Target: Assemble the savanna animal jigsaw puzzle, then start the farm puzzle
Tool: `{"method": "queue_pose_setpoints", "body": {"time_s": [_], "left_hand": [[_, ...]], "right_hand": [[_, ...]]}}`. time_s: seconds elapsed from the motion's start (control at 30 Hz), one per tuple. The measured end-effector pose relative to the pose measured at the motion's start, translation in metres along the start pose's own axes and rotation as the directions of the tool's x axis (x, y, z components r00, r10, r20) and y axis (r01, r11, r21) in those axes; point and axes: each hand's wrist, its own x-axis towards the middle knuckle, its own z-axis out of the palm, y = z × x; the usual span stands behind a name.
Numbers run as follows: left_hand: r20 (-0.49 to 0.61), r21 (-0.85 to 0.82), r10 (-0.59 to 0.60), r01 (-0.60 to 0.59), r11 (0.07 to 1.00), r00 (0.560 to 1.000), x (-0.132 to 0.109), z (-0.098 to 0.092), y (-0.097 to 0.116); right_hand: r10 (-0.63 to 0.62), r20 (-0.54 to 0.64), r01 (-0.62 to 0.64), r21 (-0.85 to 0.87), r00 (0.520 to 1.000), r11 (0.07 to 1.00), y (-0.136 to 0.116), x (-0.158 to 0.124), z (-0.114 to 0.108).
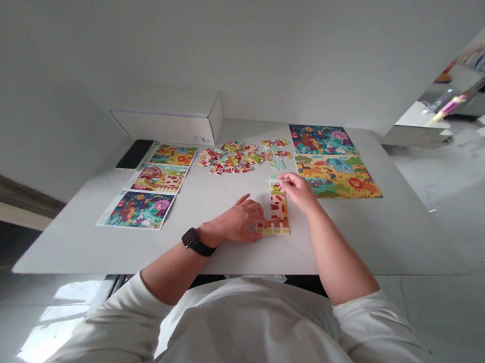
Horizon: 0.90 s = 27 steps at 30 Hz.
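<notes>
A partly joined jigsaw puzzle (278, 207) with a cow and a white fence lies on the table in front of me. My left hand (241, 220) rests over its lower left corner, fingers apart, palm down. At the strip's top end, my right hand (297, 190) has its fingertips pinched on a small pale puzzle piece (274, 178), partly hidden by the fingers. Farther back lies a heap of loose puzzle pieces (237, 157), mostly red, green and cream. A few pieces (278, 164) sit apart, nearer my right hand.
Two finished puzzles, a dark one (319, 139) and a yellow animal one (339, 176), lie at the back right. Picture sheets (143, 210) and a black phone (135, 154) are on the left. A white box (164, 126) stands against the wall on the white table (81, 252).
</notes>
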Motion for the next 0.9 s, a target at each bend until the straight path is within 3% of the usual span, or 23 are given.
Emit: {"method": "queue_pose_setpoints", "body": {"time_s": [0.17,0.3,0.5,0.9], "left_hand": [[-0.029,-0.023,0.019,-0.019,1.000,0.999,0.001,-0.001,0.002],[-0.026,-0.020,0.014,-0.014,1.000,1.000,0.002,-0.003,0.004],[0.009,0.016,0.014,-0.014,1.000,1.000,0.002,-0.002,0.005],[-0.059,0.068,0.018,-0.014,0.998,0.998,0.009,0.012,0.002]], "right_hand": [[-0.117,-0.042,0.099,-0.303,0.992,0.948,-0.006,-0.002,-0.007],[-0.183,0.047,0.181,-0.513,0.982,0.839,-0.010,-0.005,-0.013],[-0.147,0.211,0.245,-0.580,0.966,0.777,-0.003,-0.010,-0.005],[-0.040,0.168,0.151,-0.728,0.985,0.669,0.000,-0.010,-0.007]]}}
